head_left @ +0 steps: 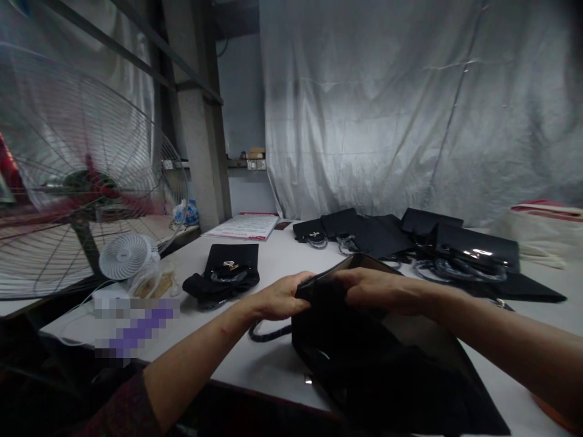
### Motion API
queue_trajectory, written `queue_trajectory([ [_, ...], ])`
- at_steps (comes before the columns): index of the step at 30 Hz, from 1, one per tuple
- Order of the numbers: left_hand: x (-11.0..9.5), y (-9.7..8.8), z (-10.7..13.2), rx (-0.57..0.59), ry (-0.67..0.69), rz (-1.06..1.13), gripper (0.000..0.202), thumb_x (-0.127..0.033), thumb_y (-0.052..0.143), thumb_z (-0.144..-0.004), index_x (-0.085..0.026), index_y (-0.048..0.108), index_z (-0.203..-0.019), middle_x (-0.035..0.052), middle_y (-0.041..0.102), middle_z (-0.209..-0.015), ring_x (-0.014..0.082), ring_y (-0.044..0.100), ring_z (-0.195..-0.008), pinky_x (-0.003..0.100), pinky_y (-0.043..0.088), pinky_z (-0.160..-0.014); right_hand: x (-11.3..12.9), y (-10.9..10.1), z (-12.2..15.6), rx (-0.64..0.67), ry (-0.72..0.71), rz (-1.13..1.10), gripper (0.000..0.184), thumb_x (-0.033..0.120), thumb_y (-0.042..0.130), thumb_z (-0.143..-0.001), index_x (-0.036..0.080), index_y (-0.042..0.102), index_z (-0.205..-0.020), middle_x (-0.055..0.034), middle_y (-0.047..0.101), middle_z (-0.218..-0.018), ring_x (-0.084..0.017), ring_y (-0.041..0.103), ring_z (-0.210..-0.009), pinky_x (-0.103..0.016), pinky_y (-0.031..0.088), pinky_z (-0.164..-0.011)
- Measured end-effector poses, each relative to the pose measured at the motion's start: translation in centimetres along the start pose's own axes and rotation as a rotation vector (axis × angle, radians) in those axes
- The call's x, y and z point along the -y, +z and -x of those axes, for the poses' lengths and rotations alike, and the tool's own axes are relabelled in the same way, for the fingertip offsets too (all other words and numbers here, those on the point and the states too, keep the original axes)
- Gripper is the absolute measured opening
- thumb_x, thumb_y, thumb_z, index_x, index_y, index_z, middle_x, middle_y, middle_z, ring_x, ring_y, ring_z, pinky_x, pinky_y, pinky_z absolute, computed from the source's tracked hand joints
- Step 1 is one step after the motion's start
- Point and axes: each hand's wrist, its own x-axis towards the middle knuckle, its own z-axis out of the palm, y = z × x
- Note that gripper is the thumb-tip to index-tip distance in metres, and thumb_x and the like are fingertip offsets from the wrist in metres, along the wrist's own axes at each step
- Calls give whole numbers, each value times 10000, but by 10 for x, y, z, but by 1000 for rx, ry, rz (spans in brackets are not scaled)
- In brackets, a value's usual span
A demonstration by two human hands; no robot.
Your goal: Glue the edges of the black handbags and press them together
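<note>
An open bag [373,370], black, is lying over the near edge of the table [255,364], its mouth between the two hands and its body spreading below and to the right of the left hand's grip. The left hand [281,296] is pinching the rim between thumb and fingers. The right hand [373,287] is sitting inside the mouth, just right of that pinch, with its fingers bent down near the inner wall; whether it is grasping anything, I cannot tell. A dark handle [269,334] is looping out just below the left hand, and a small shiny piece [308,379] is showing lower down, beside the bag's edge.

Left of the left hand, a folded bag [232,261] is lying with a gold-toned clasp upward. Farther left, a clear plastic bag [157,280] is resting near a small white fan [128,255], and a large fan [95,182] is standing behind them, its blades showing as a reddish blur. Beyond the grip, printed sheets [246,225] are lying toward the back. Beyond and right of the right hand, more black bags [473,246] are overlapping, with pale cloth [549,237] lying past them. Silvery sheeting [364,121] is hanging behind everything.
</note>
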Motion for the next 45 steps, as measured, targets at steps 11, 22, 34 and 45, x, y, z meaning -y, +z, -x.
queue_trajectory([
  [11,-1,1,-3,-52,-50,41,356,-232,599,-740,-147,550,-1082,-16,539,-827,115,479,-727,209,389,-631,-4,14,2,181,140,-320,359,273,542,-835,164,534,-1177,-11,625,-709,-114,594,-489,-179,450,-402],
  [22,0,-2,-2,-50,-57,103,411,-178,587,-710,-162,556,-1119,-7,566,-871,125,497,-769,223,394,-676,-4,-2,6,50,19,56,222,377,622,-772,159,603,-734,40,476,-628,-83,433,-566,-204,343,-544],
  [34,3,3,-9,-25,-73,194,357,-244,597,-774,-171,584,-1123,-19,524,-797,109,458,-718,218,349,-648,4,-7,-10,-608,141,879,225,351,529,-808,237,708,-733,-39,680,-712,-185,621,-682,-257,355,-574],
  [45,-3,7,-6,-213,37,-78,294,-351,521,-873,-160,661,-1048,28,626,-941,153,559,-871,235,420,-761,7,-4,-11,-602,118,803,258,320,507,-798,219,743,-777,-64,697,-728,-198,634,-682,-267,392,-581],
])
